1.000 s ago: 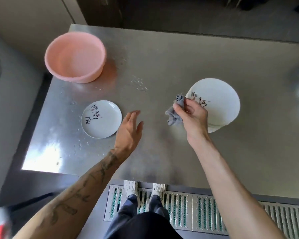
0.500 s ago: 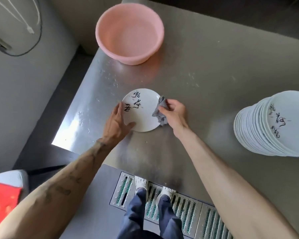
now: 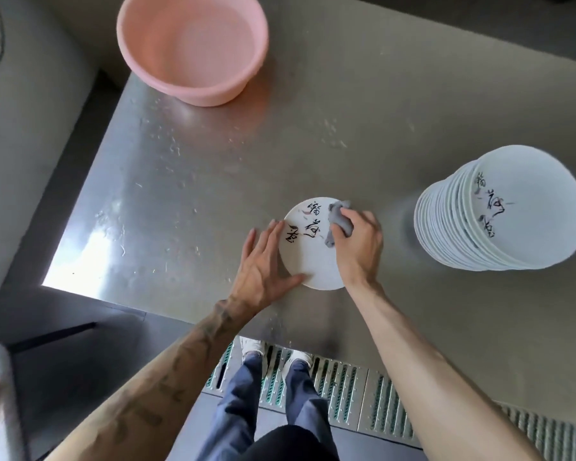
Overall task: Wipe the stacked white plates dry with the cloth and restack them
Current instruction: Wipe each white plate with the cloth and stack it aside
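The single round white glazed plate with black brush lettering [image 3: 313,261] lies flat on the brushed stainless-steel table [image 3: 346,111], close to its front edge and nearer the front left corner than the right edge; the tall stack of matching white plates [image 3: 499,211] stands well apart from it, toward the right edge.

Change noted: a second ago the right hand [image 3: 358,244] held the small crumpled grey cloth [image 3: 340,221] beside the stack, while the left hand [image 3: 263,261] lay open just beside the single plate; half a second ago the cloth reached that plate's right rim; now it sits on the plate's face, next to the lettering.

Judgement: wiping of this plate has begun; restacking is not yet started; the stack remains to be done.

Right hand: fingers curled round the cloth, pressing it down. Left hand: fingers straight, flat against the plate's left rim, thumb along its near edge, steadying it.

Materials: plate hard, smooth, shallow, glossy; cloth soft, bunched, matte; table reflective, flecked with droplets and streaks; round pink plastic basin [image 3: 193,44] at the far left corner, smooth-walled, contents not determinable.
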